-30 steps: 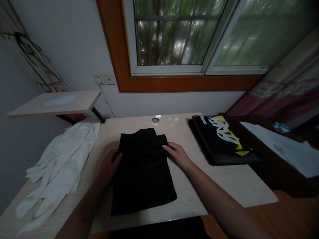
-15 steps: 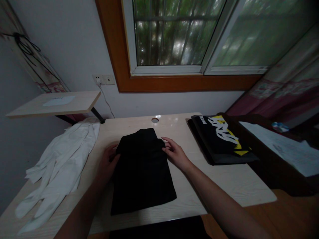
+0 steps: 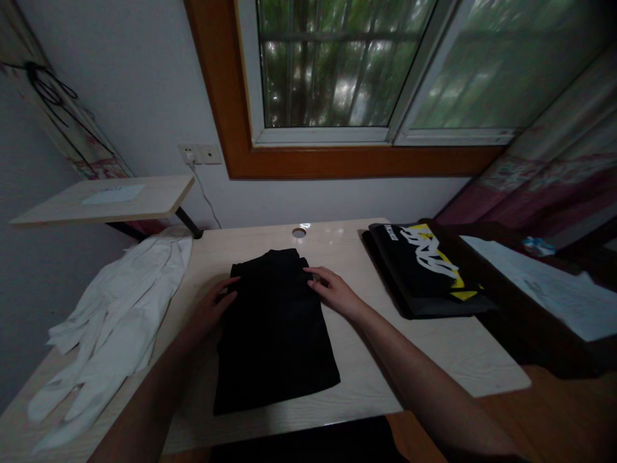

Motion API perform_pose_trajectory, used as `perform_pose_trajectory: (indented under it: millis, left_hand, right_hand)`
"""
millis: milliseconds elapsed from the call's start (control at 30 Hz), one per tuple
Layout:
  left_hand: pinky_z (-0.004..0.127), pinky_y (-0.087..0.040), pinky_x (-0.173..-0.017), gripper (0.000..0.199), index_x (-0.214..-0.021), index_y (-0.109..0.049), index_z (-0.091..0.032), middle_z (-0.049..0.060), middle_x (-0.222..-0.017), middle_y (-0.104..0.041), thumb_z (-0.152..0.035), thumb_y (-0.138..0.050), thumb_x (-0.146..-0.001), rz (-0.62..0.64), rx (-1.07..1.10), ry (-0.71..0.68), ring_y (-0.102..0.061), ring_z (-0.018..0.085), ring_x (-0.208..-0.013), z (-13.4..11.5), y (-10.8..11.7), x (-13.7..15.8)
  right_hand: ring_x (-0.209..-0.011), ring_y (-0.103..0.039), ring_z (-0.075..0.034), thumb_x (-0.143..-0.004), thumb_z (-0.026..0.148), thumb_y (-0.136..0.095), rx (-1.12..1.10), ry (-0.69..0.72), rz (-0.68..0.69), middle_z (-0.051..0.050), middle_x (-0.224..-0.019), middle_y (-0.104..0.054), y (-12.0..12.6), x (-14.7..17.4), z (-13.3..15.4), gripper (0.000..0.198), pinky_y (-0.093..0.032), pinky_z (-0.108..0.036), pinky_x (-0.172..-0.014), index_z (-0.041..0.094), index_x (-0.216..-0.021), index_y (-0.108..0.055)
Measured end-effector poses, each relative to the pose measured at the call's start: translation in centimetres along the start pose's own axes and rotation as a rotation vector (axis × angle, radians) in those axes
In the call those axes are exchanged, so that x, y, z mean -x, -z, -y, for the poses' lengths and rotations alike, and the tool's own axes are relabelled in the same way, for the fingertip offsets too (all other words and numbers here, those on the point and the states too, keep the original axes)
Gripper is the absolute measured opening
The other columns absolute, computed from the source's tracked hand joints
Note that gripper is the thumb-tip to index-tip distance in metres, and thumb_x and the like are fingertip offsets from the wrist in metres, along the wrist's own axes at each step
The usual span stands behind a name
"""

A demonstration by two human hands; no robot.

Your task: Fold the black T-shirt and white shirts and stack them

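A folded black garment (image 3: 274,334) lies on the pale wooden table in front of me; its dark cloth hides which kind it is. At its upper left edge is my left hand (image 3: 216,303), fingertips resting on the cloth and thumb apart from them. On the opposite side, my right hand (image 3: 333,292) touches the upper right edge with its fingers stretched out and slightly spread. Neither hand is closed around the fabric.
White clothing (image 3: 120,302) lies loosely on the left of the table (image 3: 366,386), below a raised shelf (image 3: 159,202). Folded dark clothes with a white and yellow print (image 3: 429,263) are stacked at the right. A cable hole (image 3: 299,233) is near the wall.
Both hands have loosened from the garment's upper sides, and their fingers now lie at its edges. The upper part of the garment looks narrower, its sides drawn in.
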State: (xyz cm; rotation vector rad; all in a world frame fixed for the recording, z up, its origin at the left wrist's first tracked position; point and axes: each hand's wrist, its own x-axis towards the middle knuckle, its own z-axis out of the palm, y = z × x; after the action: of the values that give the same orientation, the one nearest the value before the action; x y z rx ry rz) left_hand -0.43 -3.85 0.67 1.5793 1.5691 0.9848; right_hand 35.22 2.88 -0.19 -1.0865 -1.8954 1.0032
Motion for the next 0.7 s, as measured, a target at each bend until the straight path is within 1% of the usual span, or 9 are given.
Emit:
perform_pose_trajectory:
  millis: [100,200,267,333,400,500,567,700]
  left_hand:
    - [0.045,-0.052,-0.101,0.051,-0.133,-0.063,-0.024,0.009,-0.135,-0.066,-0.046,-0.064,-0.087,0.029,-0.02,-0.025,-0.064,0.029,-0.118,-0.4,0.4,-1.6]
    - [0.046,-0.052,-0.1,0.054,-0.132,-0.062,-0.024,0.009,-0.131,-0.067,-0.043,-0.068,-0.082,0.029,-0.05,-0.053,-0.066,0.028,-0.114,-0.9,0.4,-3.6]
    - [0.044,-0.051,-0.102,0.054,-0.133,-0.061,-0.023,0.009,-0.13,-0.067,-0.04,-0.068,-0.082,-0.001,-0.026,-0.079,-0.066,0.027,-0.114,-0.9,0.1,-4.8]
    - [0.043,-0.051,-0.102,0.054,-0.134,-0.059,-0.022,0.008,-0.125,-0.069,-0.037,-0.066,-0.083,-0.051,0.028,-0.08,-0.066,0.026,-0.114,-0.7,-0.4,-5.7]
    - [0.043,-0.051,-0.099,0.054,-0.135,-0.058,-0.021,0.008,-0.119,-0.071,-0.036,-0.064,-0.084,-0.108,0.043,-0.058,-0.067,0.025,-0.11,-0.2,-0.9,-6.3]
    - [0.042,-0.052,-0.095,0.053,-0.135,-0.058,-0.021,0.008,-0.114,-0.071,-0.036,-0.063,-0.085,-0.159,-0.025,-0.036,-0.069,0.024,-0.103,0.5,-1.3,-6.4]
    - [0.042,-0.052,-0.095,0.053,-0.137,-0.057,-0.022,0.008,-0.115,-0.07,-0.037,-0.062,-0.086,-0.175,-0.078,-0.031,-0.069,0.024,-0.101,0.8,-1.2,-6.2]
    - [0.043,-0.051,-0.097,0.054,-0.139,-0.054,-0.022,0.01,-0.122,-0.067,-0.038,-0.062,-0.088,-0.228,-0.118,-0.025,-0.067,0.026,-0.107,1.1,-0.9,-6.0]
  right_hand:
    - [-0.085,-0.062,-0.018,-0.09,0.036,-0.065,-0.001,-0.003,0.018,-0.006,-0.112,-0.068,0.2,-1.1,0.0,0.041,-0.05,-0.033,-0.079,0.027,-0.129,-0.068]
    - [-0.095,-0.064,-0.02,-0.09,0.034,-0.063,-0.045,0.028,0.009,-0.007,-0.114,-0.069,-0.1,-2.4,0.1,0.034,-0.049,-0.035,-0.087,0.026,-0.121,-0.073]
    - [-0.103,-0.064,-0.021,-0.093,0.033,-0.058,-0.112,0.058,-0.033,-0.007,-0.114,-0.07,-0.5,-3.2,0.1,0.03,-0.047,-0.036,-0.093,0.025,-0.116,-0.075]
    - [-0.106,-0.063,-0.021,-0.094,0.033,-0.056,-0.143,0.075,-0.075,-0.006,-0.114,-0.07,-1.1,-3.7,0.0,0.03,-0.047,-0.036,-0.094,0.026,-0.116,-0.075]
    - [-0.097,-0.063,-0.019,-0.092,0.033,-0.058,-0.091,0.06,-0.093,-0.006,-0.11,-0.069,-1.5,-4.0,-0.3,0.032,-0.048,-0.035,-0.088,0.026,-0.119,-0.074]
    - [-0.081,-0.059,-0.017,-0.089,0.03,-0.061,0.019,0.036,-0.097,-0.004,-0.098,-0.067,-1.8,-3.9,-0.8,0.035,-0.047,-0.032,-0.079,0.024,-0.121,-0.073]
    - [-0.079,-0.058,-0.017,-0.088,0.028,-0.061,0.045,0.036,-0.114,-0.003,-0.095,-0.066,-1.7,-3.8,-1.1,0.034,-0.047,-0.032,-0.077,0.023,-0.119,-0.074]
    - [-0.082,-0.06,-0.017,-0.088,0.024,-0.06,0.058,0.036,-0.156,-0.005,-0.1,-0.067,-1.7,-3.6,-1.5,0.034,-0.047,-0.032,-0.079,0.022,-0.118,-0.074]
